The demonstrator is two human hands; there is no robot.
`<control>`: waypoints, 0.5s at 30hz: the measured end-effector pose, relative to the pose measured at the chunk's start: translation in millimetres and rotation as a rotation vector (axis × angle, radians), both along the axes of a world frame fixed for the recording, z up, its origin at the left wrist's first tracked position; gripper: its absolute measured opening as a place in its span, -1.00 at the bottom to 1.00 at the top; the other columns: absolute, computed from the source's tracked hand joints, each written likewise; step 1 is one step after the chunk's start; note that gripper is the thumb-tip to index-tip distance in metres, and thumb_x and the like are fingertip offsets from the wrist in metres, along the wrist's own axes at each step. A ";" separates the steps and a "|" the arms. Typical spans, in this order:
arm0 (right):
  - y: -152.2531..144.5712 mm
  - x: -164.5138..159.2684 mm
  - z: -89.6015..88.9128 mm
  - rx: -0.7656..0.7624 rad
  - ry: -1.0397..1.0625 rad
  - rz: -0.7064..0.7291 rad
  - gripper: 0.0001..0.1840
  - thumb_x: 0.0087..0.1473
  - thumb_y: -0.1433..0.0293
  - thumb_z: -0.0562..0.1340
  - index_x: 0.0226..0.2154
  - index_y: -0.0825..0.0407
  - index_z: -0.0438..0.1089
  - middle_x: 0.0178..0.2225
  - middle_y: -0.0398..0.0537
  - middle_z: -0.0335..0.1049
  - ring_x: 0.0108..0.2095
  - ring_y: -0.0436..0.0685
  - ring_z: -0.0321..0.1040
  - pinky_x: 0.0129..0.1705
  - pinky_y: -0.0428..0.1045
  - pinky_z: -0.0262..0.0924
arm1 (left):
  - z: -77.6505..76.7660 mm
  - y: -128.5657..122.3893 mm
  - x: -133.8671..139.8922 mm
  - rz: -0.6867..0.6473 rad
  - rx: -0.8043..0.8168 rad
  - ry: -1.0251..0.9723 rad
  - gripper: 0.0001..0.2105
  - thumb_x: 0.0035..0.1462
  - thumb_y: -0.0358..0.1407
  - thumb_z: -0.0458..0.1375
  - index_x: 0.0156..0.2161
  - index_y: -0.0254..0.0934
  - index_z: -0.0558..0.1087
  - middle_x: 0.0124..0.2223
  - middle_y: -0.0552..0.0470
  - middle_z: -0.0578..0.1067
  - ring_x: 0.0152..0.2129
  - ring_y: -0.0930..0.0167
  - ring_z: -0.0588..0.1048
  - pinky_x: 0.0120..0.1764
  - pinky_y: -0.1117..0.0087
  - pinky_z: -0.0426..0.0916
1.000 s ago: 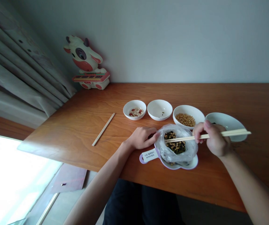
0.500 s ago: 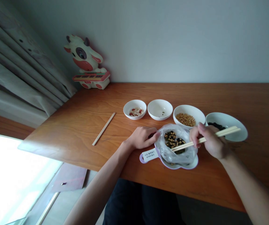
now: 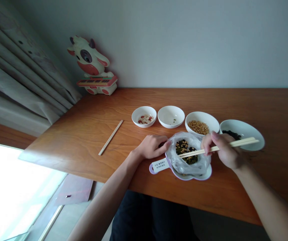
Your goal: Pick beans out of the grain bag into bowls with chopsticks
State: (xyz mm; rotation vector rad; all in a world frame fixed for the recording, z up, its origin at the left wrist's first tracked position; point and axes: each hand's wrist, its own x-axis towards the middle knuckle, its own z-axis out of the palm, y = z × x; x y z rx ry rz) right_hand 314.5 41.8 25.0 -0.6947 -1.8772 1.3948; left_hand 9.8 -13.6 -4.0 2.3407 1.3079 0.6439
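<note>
1. Our right hand (image 3: 221,151) has its fingers around chopsticks (image 3: 245,142), tips in the bag (image 3: 201,169) of beans (image 3: 182,146); it blocks part of the rightmost bowl (image 3: 253,132).
2. Our left hand (image 3: 154,146) is curled against the bag's rim, can't tell if it's pinching.
3. Bag hides most of its dish (image 3: 205,177), near the worktop's (image 3: 271,110) front edge.
4. Label's (image 3: 160,165) too tiny for us.

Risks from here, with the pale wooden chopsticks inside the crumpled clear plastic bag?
1. The small tan and dark beans could slip from the pale wooden chopsticks.
2. The crumpled clear plastic bag might fold over the tips; the bare left hand is only at its left edge.
3. The chopsticks' rear ends overlap the round white bowl of black pieces in view; they might bump it, though height is unclear.
</note>
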 end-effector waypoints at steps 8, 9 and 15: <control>0.1 1.2 -0.2 0.074 0.003 -0.084 -0.35 0.45 0.09 -0.01 -0.56 -0.03 0.48 -0.57 -0.04 0.40 -0.53 0.10 0.28 -0.43 0.09 0.12 | 1.4 -0.5 0.1 -0.008 0.000 -0.006 -0.57 0.52 -0.08 -0.11 -0.33 -0.27 0.38 -0.40 0.02 0.48 -0.52 0.45 0.36 -0.38 0.41 0.18; 2.3 3.3 0.4 0.064 0.028 -0.098 -0.34 0.45 0.09 -0.03 -0.57 -0.03 0.47 -0.59 -0.04 0.38 -0.54 0.10 0.27 -0.44 0.09 0.10 | 1.5 -0.6 0.1 -0.008 0.001 -0.005 -0.57 0.52 -0.08 -0.11 -0.33 -0.27 0.38 -0.40 0.02 0.49 -0.52 0.45 0.36 -0.38 0.41 0.18; 15.9 17.7 10.1 0.049 0.104 -0.227 -0.23 0.40 -0.05 -0.06 -0.66 -0.02 0.41 -0.65 0.03 0.30 -0.55 0.12 0.23 -0.46 0.11 0.04 | 2.1 -0.9 0.1 0.001 0.001 0.008 -0.55 0.53 -0.07 -0.12 -0.31 -0.28 0.40 -0.39 0.00 0.51 -0.50 0.43 0.39 -0.37 0.40 0.20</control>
